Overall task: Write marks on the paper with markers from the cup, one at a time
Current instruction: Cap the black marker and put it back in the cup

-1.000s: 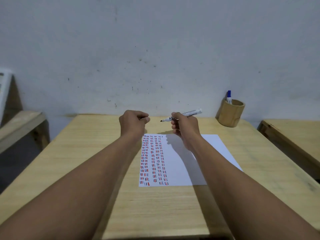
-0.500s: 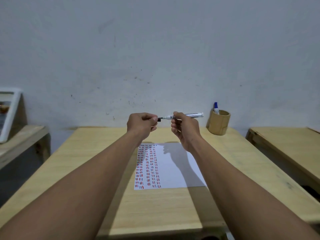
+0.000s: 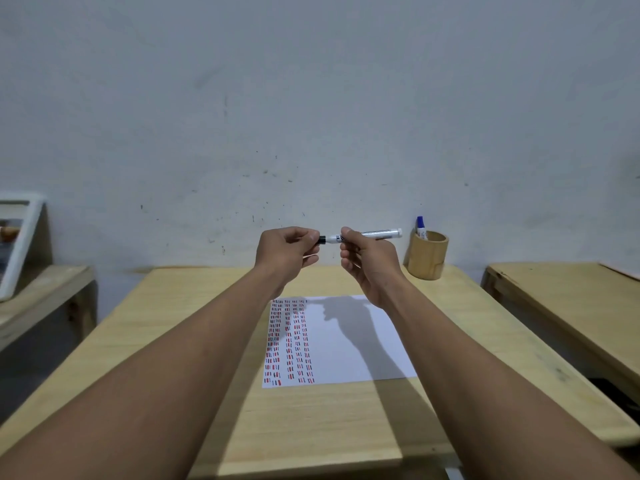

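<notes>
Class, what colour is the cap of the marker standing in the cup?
Blue. The head view shows the marker standing in the cup.

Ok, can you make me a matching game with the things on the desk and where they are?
Things:
1. black marker
2. blue-capped marker
3. paper
4. wooden cup

Places:
A. lying flat on the desk
B. sticking up out of the cup
C. held in the air between both hands
D. standing at the desk's far right corner

Pairs: 1-C, 2-B, 3-A, 4-D
</notes>
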`<action>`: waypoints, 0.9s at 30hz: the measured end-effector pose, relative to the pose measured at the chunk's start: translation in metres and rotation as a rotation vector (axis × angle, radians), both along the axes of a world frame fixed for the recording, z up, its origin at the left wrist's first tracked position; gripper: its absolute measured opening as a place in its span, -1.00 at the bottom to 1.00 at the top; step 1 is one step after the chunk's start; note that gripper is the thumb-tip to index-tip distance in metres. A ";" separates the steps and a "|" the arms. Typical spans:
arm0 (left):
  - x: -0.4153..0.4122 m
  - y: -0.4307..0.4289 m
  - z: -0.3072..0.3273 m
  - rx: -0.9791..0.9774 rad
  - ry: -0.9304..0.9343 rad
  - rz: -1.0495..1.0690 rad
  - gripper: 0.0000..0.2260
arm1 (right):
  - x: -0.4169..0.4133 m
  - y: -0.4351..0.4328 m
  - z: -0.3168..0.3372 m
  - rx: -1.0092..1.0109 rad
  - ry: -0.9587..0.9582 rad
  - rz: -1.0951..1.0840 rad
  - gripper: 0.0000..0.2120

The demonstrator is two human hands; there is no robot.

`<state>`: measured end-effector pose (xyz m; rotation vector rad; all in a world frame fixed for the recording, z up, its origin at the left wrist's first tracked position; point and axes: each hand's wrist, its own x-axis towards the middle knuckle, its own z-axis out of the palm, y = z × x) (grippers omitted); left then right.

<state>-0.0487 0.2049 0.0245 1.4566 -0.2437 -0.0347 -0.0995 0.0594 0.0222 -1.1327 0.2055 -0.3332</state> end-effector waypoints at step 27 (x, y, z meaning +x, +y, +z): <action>-0.010 -0.069 0.039 0.406 -0.402 0.189 -0.88 | -0.015 -0.053 0.002 -1.091 0.146 -0.328 -0.87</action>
